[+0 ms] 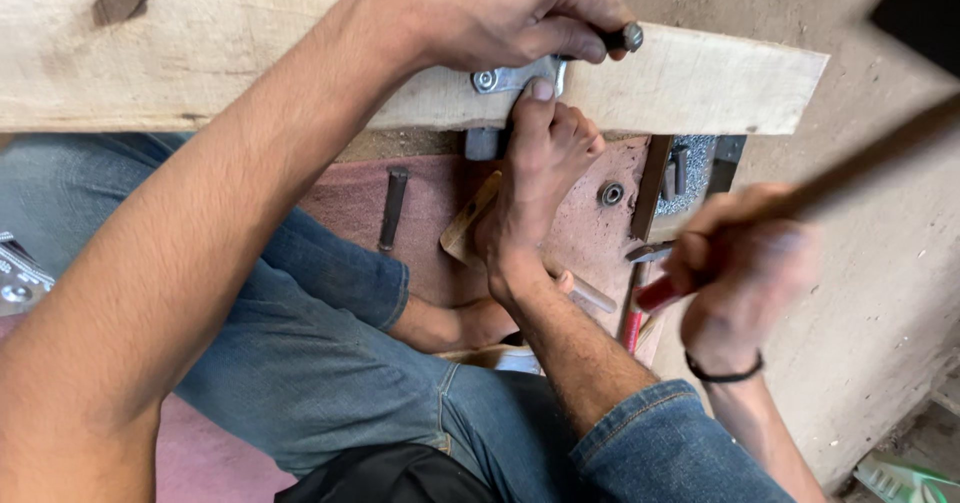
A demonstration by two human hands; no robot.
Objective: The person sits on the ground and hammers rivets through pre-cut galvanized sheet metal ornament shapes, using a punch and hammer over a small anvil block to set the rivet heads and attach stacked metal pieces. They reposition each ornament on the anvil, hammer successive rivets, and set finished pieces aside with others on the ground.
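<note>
At the far left edge some small metal parts (15,275) lie on the floor by my knee. The wooden plank (200,58) runs across the top of the view, with a dark knot near its left end. My left arm crosses over my jeans (330,363) and reaches up to the plank. There my left hand (520,13) is closed tight around a bolt (627,36), whose rounded head sticks out past my fingers, over the plank's far edge.

Below the plank, a dark metal rod (393,208) lies on the reddish mat (350,198). A small metal plate (508,78) sits on the near edge of the plank, just under my left hand. What I take to be my bare foot (540,178) presses on it, the big toe touching the plate, though it could pass for a hand from this angle. A wooden stick (470,218) lies under the foot. A round washer (611,194) rests on the mat just right of the foot.

Further right, my right hand (745,273), with a black band at the wrist, is wrapped around the handle of a hammer (860,168). Both are blurred, and the hammer's dark head is up in the top right corner. A red-handled tool (640,313) lies beneath that hand. Bare concrete (880,293) fills the right side.
</note>
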